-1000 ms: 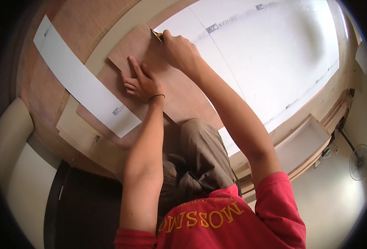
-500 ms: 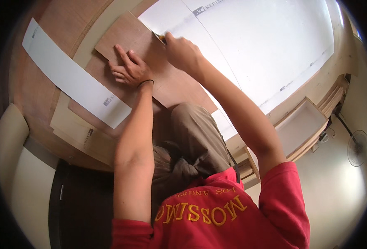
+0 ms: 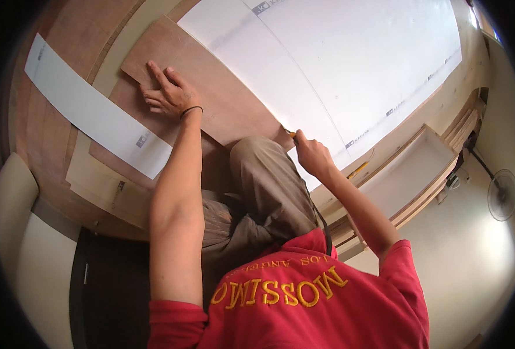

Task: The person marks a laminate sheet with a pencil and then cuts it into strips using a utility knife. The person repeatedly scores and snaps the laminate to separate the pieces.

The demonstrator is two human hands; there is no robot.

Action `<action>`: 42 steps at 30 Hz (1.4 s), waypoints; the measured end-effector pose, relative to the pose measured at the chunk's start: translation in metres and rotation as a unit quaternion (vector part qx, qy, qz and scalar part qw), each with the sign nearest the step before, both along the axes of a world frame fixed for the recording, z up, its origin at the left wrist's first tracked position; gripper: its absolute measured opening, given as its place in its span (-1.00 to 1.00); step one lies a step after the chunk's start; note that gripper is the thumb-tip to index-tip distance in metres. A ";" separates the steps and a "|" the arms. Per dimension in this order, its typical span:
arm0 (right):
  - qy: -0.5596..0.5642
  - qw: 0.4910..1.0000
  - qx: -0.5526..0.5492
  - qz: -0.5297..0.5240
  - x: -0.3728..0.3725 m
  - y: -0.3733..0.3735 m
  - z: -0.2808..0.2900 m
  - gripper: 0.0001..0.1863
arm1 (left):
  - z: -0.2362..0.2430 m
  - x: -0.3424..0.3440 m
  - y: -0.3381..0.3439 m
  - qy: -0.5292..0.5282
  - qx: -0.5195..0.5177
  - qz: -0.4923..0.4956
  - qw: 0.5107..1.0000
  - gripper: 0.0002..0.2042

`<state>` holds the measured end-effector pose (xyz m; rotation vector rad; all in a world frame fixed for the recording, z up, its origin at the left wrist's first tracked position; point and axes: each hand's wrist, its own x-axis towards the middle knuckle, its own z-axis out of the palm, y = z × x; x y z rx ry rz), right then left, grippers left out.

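Observation:
My left hand (image 3: 171,96) lies with its fingers spread on a brown plywood board (image 3: 228,102), pressing near its left part. The board rests along a large white sheet (image 3: 350,64) marked with a thin line. In my right hand (image 3: 314,157) is a yellow-handled utility knife (image 3: 293,135), its tip at the board's edge near the right end, where board and sheet meet. My knee (image 3: 260,154) is against the board's near side. A long white strip (image 3: 89,104) lies to the left, separate from the sheet.
At the right stands a shallow wooden box (image 3: 409,174) with a white inside, and a slim yellow tool (image 3: 357,170) lies near it. A fan (image 3: 503,195) is farther right. More brown panels (image 3: 48,128) lie at the left.
My right hand has drawn the knife along the board's edge, from its far end down toward me and to the right. My left hand stays spread on the board.

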<state>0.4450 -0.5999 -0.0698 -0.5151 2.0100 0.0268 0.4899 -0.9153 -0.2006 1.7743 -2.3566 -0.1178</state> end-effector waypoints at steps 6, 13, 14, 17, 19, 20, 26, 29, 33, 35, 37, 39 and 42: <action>-0.012 0.999 0.030 -0.012 0.013 0.025 0.004 -0.81 | -0.006 -0.001 -0.007 0.015 -0.044 -0.011 0.999 -0.51; 0.009 0.999 0.050 -0.013 -0.014 -0.022 0.038 -0.78 | 0.000 -0.004 -0.006 0.001 -0.030 -0.005 1.000 -0.51; 0.021 0.999 0.009 -0.026 -0.021 -0.040 0.042 -0.77 | 0.003 -0.003 -0.003 -0.001 -0.022 -0.007 1.000 -0.51; 0.052 0.992 -0.099 -0.056 -0.045 -0.106 0.032 -0.77 | 0.004 0.000 -0.002 0.000 -0.025 -0.012 1.000 -0.52; 0.070 0.982 -0.166 -0.057 -0.067 -0.162 0.012 -0.77 | 0.002 -0.002 -0.004 0.006 -0.034 -0.016 0.999 -0.51; 0.079 0.976 -0.195 -0.058 -0.077 -0.187 0.002 -0.77 | 0.004 -0.004 -0.002 0.009 -0.025 -0.016 1.000 -0.51; 0.097 0.961 -0.256 -0.041 -0.111 -0.281 -0.037 -0.75 | 0.003 -0.004 -0.001 0.000 -0.009 -0.008 1.000 -0.52; 0.099 0.965 -0.243 -0.025 -0.111 -0.291 -0.047 -0.75 | 0.003 -0.003 -0.003 -0.010 -0.013 -0.002 1.000 -0.52; 0.107 0.964 -0.244 -0.004 -0.110 -0.291 -0.052 -0.78 | 0.001 0.000 -0.004 -0.019 -0.013 -0.001 1.000 -0.51; 0.122 0.960 -0.253 0.012 -0.112 -0.291 -0.052 -0.78 | -0.001 0.000 -0.003 -0.015 -0.019 -0.009 1.000 -0.52; 0.126 0.957 -0.261 0.019 -0.114 -0.290 -0.055 -0.78 | 0.004 -0.002 -0.002 -0.015 -0.013 -0.011 1.000 -0.52; 0.123 0.954 -0.271 0.023 -0.118 -0.294 -0.056 -0.76 | 0.007 -0.006 -0.004 -0.015 0.001 -0.006 1.000 -0.53; 0.113 0.968 -0.221 0.039 -0.114 -0.294 -0.050 -0.78 | 0.008 -0.005 -0.003 -0.014 -0.001 -0.006 1.000 -0.53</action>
